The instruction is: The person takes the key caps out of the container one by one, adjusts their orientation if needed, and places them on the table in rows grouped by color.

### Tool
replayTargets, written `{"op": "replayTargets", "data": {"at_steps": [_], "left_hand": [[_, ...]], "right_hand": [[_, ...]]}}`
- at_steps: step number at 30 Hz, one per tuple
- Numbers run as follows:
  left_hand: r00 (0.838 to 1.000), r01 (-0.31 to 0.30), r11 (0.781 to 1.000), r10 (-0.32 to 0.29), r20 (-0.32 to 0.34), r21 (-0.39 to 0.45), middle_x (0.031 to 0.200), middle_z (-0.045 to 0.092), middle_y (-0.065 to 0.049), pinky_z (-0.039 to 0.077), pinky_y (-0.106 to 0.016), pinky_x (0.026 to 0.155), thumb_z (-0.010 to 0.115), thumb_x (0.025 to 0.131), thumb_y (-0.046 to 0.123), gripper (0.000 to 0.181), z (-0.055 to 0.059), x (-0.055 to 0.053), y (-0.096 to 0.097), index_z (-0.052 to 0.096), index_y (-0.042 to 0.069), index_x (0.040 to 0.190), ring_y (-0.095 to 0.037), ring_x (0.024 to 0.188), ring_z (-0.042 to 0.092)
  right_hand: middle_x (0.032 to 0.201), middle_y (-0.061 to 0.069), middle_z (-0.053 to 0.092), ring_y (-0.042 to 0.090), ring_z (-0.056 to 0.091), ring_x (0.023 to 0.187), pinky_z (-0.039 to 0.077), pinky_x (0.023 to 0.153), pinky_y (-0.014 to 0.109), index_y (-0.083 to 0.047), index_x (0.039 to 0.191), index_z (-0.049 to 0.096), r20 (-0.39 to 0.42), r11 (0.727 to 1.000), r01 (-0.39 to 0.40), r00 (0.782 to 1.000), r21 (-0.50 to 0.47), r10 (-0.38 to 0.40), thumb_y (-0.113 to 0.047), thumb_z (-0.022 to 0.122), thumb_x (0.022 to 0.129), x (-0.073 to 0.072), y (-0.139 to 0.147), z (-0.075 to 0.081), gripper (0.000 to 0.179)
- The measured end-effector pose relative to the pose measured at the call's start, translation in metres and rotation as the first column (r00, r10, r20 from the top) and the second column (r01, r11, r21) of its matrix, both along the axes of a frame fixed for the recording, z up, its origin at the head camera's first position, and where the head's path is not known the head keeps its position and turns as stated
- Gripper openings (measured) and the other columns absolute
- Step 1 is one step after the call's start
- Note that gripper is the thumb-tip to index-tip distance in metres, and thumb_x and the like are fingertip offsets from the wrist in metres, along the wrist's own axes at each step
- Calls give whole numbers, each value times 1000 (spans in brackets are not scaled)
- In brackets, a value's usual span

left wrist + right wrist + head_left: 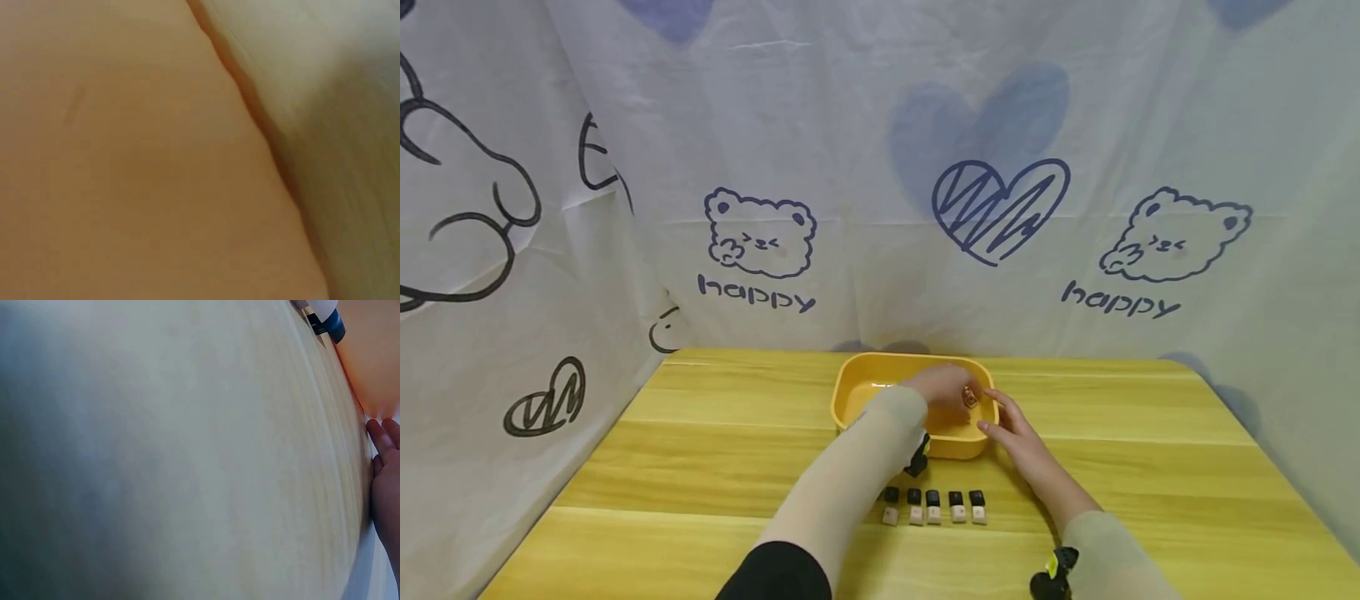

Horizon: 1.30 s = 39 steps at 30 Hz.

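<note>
A yellow plastic basin (pixel 880 358) stands near the back of the table. My left hand (pixel 943 389) reaches down inside its right half, fingers bent downward and partly hidden. Beside those fingers shows a small brown-and-white patterned thing (pixel 970 397), too small to identify; whether it is held cannot be told. My right hand (pixel 1018 437) touches the basin's right rim with thumb and fingers spread and fairly straight. In the right wrist view its fingers (pixel 381 434) meet the basin's outer wall (pixel 369 369). The left wrist view shows only blurred basin wall (pixel 144 156) and table.
In front of the basin lie several black keycaps (pixel 932 497) in a row, with white keycaps (pixel 958 514) just nearer. The left forearm covers the row's left end. A printed cloth (pixel 865 167) hangs behind the wood-grain table (pixel 700 442).
</note>
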<state>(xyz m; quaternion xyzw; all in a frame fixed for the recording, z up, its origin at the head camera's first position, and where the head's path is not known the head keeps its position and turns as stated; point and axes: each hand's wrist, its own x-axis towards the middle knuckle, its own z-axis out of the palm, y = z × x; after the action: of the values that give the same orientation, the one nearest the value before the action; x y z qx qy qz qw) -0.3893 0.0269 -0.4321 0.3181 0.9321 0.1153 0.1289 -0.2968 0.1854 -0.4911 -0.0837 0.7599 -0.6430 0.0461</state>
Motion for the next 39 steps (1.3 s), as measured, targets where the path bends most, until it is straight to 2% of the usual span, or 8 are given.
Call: {"op": "replayTargets", "data": {"at_steps": [5, 10, 14, 18, 22, 29, 34, 39], "left_hand": [[1000, -2, 1000, 2, -11, -5, 107, 68, 8, 47, -25, 90, 78, 82, 14, 37, -4, -3, 1, 71, 19, 118, -8, 97, 61], [999, 30, 998, -32, -32, -46, 107, 68, 7, 47, -25, 90, 77, 82, 14, 38, -2, 1, 2, 70, 18, 119, -9, 97, 60], [995, 78, 994, -83, -61, -77, 102, 67, 8, 47, -24, 85, 76, 82, 13, 34, -1, 3, 1, 70, 17, 116, -9, 93, 59], [981, 143, 981, -159, -115, -134, 90, 62, 10, 46, -24, 76, 75, 84, 15, 25, -4, 4, 0, 68, 20, 107, -9, 83, 56], [970, 183, 969, -206, -132, -168, 85, 59, 9, 44, -25, 72, 73, 85, 15, 19, -5, 4, 0, 63, 21, 100, -10, 79, 55], [964, 199, 958, -229, -134, -204, 84, 58, 9, 44, -25, 68, 71, 88, 20, 15, -5, 6, -1, 60, 21, 98, -10, 77, 54], [958, 208, 953, -244, -149, -221, 82, 58, 7, 43, -25, 66, 64, 92, 19, 6, -6, 7, -1, 60, 19, 96, -11, 74, 53], [960, 200, 953, -237, -149, -226, 90, 60, 4, 45, -25, 70, 62, 94, 18, 12, -4, 9, -3, 59, 16, 106, -12, 78, 54]], "right_hand": [[155, 26, 21, 38, 19, 143, 19, 113, 50, -15, 151, 27, 3, 1000, 2, 1000, 10, -2, -16, 53, 101, 1, 0, 2, 57], [156, 25, 19, 38, 16, 144, 16, 114, 51, -17, 152, 26, 17, 1000, 3, 1000, 24, -4, -18, 53, 101, 1, 1, 2, 58], [157, 25, 17, 38, 13, 145, 13, 115, 50, -18, 153, 24, 21, 1000, 6, 1000, 25, -7, -19, 53, 102, 3, 1, 3, 59], [158, 25, 13, 38, 9, 145, 11, 115, 50, -18, 153, 23, 33, 999, 12, 999, 36, -13, -22, 53, 102, 3, 1, 3, 60], [159, 24, 11, 39, 8, 145, 11, 115, 51, -19, 153, 23, 44, 998, 16, 999, 53, -19, -24, 53, 102, 3, 1, 4, 60], [158, 25, 10, 40, 6, 145, 11, 115, 52, -17, 154, 22, 41, 998, 10, 999, 54, -12, -23, 53, 102, 3, 2, 4, 60], [156, 25, 18, 37, 14, 145, 15, 114, 51, -17, 153, 23, 20, 1000, -2, 1000, 24, 1, -20, 53, 101, 3, 1, 4, 60], [156, 24, 22, 36, 19, 144, 19, 113, 50, -18, 152, 24, 14, 1000, -10, 1000, 9, 10, -18, 53, 101, 4, 1, 3, 58]]}}
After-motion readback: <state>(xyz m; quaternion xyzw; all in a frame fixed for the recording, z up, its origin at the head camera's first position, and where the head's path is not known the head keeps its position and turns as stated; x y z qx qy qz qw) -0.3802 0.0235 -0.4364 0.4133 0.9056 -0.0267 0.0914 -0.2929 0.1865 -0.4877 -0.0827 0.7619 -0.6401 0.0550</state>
